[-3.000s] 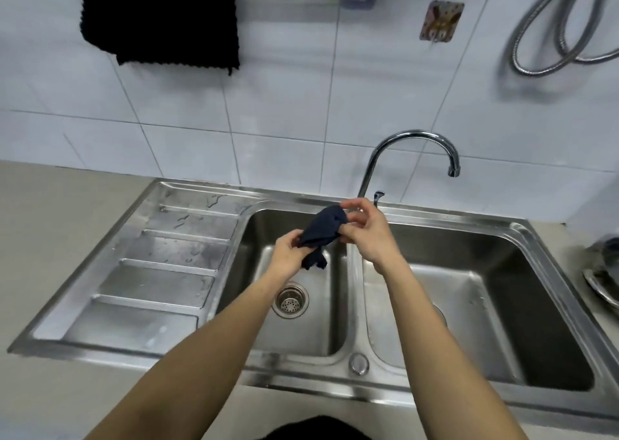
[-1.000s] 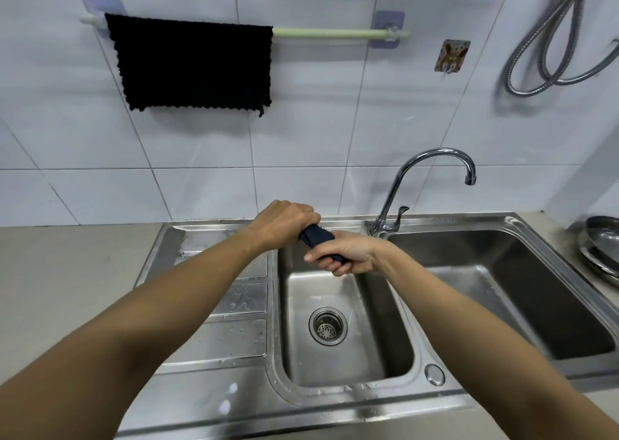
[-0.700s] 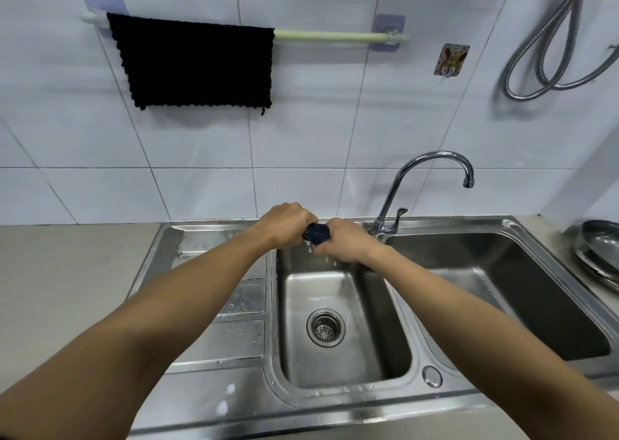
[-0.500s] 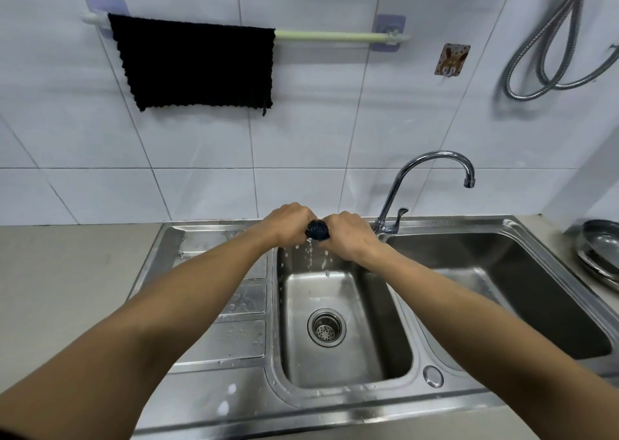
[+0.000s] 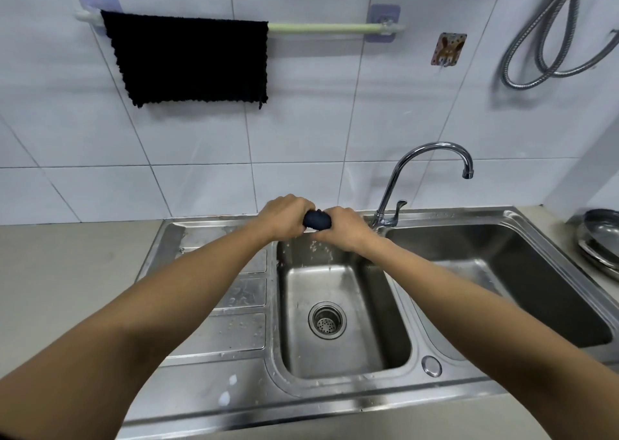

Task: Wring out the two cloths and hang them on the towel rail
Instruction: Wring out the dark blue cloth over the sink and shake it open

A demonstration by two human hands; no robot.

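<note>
A dark blue cloth (image 5: 316, 220) is rolled tight between my fists over the back of the left sink basin (image 5: 341, 356). My left hand (image 5: 284, 216) grips its left end and my right hand (image 5: 345, 231) grips its right end, so only a short middle piece shows. Water drops fall from it into the basin. A black cloth (image 5: 191, 59) hangs spread over the left part of the pale green towel rail (image 5: 321, 28) on the tiled wall.
The chrome tap (image 5: 425, 168) rises just right of my right hand, spout over the right basin (image 5: 522, 272). The ribbed drainboard (image 5: 234, 305) lies left. A metal hose (image 5: 549, 34) hangs on the wall, a hook plate (image 5: 448, 49) beside it, steel dishes (image 5: 601, 238) far right.
Both hands have closed together on the blue cloth and twisted it into a tight roll; water now drips into the basin. Since 0.5 s ago little has shifted.
</note>
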